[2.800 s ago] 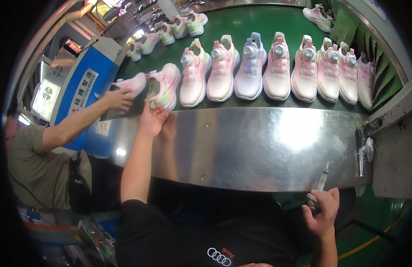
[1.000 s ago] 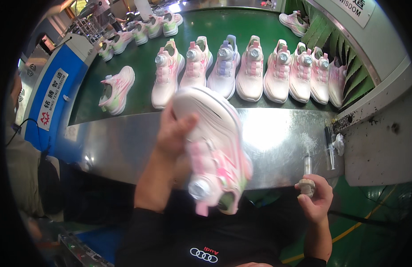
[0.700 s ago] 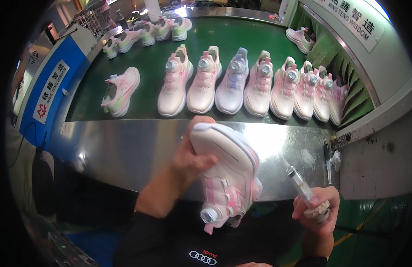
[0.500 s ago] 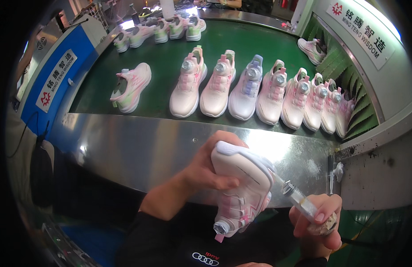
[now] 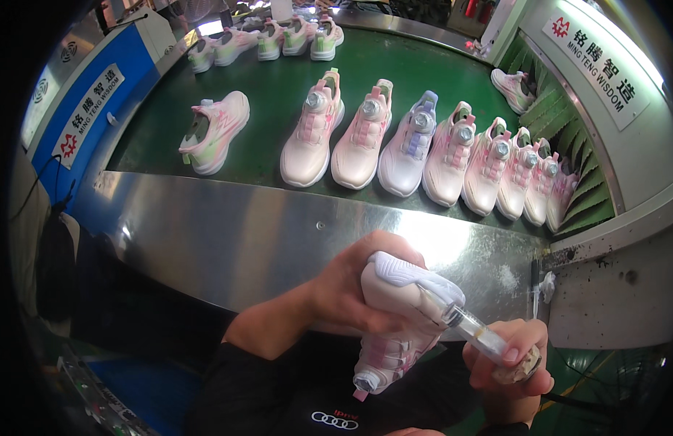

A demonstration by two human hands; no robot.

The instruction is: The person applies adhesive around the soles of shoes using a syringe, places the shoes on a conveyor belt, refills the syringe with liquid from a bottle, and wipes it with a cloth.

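Observation:
My left hand [image 5: 343,287] is closed around the toe end of a pale pink and white sneaker [image 5: 396,350]. The shoe is tilted with its toe up, part of its white sole turned to the upper right and its clear dial lowest. A clear syringe [image 5: 476,333] is gripped by my right hand [image 5: 509,357], whose fingers wrap its rear end, where some crumpled tan material [image 5: 517,368] sits. The front of the syringe meets the edge between sole and upper; whether its tip touches there I cannot tell.
A metal ledge [image 5: 234,232] borders a green conveyor belt [image 5: 271,94]. Several sneakers stand in a row, one of them lavender [image 5: 409,149]. Another pink sneaker [image 5: 218,132] lies at left, with several more far back. Green strips [image 5: 576,171] hang in the machine opening at right.
My left hand has turned the sneaker, bringing more of the sole into view, and moved it slightly right. The syringe has come left, closer against the sole edge.

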